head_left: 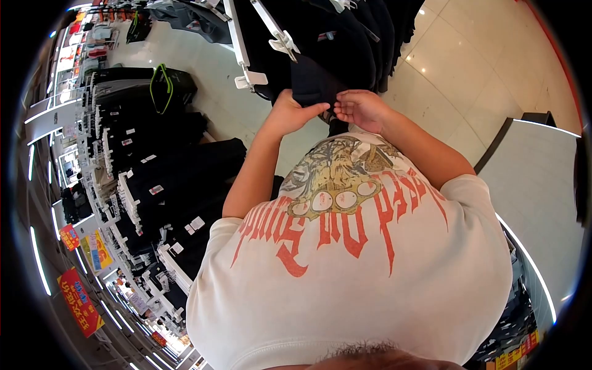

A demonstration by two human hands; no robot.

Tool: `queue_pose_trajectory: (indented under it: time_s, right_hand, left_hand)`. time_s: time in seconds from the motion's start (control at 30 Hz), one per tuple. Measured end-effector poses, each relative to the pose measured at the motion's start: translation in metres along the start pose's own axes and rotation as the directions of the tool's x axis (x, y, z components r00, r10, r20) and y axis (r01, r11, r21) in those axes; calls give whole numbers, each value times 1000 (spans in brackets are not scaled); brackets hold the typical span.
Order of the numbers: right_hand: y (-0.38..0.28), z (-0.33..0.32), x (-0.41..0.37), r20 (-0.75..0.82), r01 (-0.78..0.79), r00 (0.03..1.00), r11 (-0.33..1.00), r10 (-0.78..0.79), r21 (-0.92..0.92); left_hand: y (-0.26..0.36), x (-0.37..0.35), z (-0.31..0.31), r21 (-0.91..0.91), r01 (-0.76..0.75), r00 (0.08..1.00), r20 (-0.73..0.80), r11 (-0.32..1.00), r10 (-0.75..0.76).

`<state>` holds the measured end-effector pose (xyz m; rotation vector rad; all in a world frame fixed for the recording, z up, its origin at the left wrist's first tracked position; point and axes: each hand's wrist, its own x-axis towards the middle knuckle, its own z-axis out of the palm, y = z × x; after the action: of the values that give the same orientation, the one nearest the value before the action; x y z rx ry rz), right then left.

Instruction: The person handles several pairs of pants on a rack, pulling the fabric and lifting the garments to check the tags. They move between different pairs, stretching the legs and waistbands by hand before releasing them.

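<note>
A dark navy garment (313, 86) hangs among black clothes on the rack in front of me, its lower edge between my hands. My left hand (291, 115) grips its left corner, thumb stretched across the front and fingers hidden behind the cloth. At the right corner, my right hand (362, 111) has its fingers curled in against the edge, seemingly pinching it. White hangers (282, 43) with clips stick out just above the garment. A white plastic end piece (251, 80) of the rack is close to my left hand.
Several racks of black clothes (185, 169) with white tags run along my left. A black item with green trim (162, 89) hangs there. To my right stands a grey-topped counter (536, 166). Red signs (80, 302) hang at lower left, and the floor (456, 80) is glossy tile.
</note>
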<state>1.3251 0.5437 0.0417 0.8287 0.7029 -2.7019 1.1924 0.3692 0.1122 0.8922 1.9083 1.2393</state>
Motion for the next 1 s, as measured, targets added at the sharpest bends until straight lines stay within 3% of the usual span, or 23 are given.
queue_pose_trajectory:
  time_s: [0.17, 0.57, 0.87, 1.0]
  right_hand:
    - [0, -1, 1, 0, 196, 981, 981, -196, 8]
    - [2, -2, 3, -23, 122, 992, 992, -123, -34]
    - [-2, -1, 2, 34, 172, 984, 981, -176, 90]
    - [-3, 9, -2, -11, 253, 967, 962, -255, -99]
  left_hand:
    - [1, 0, 1, -23, 27, 1000, 0, 999, -27]
    - [10, -1, 0, 4, -9, 1000, 9, 1000, 9]
    - [3, -1, 6, -21, -32, 999, -13, 999, 32]
    - [12, -3, 5, 7, 25, 1000, -5, 1000, -25]
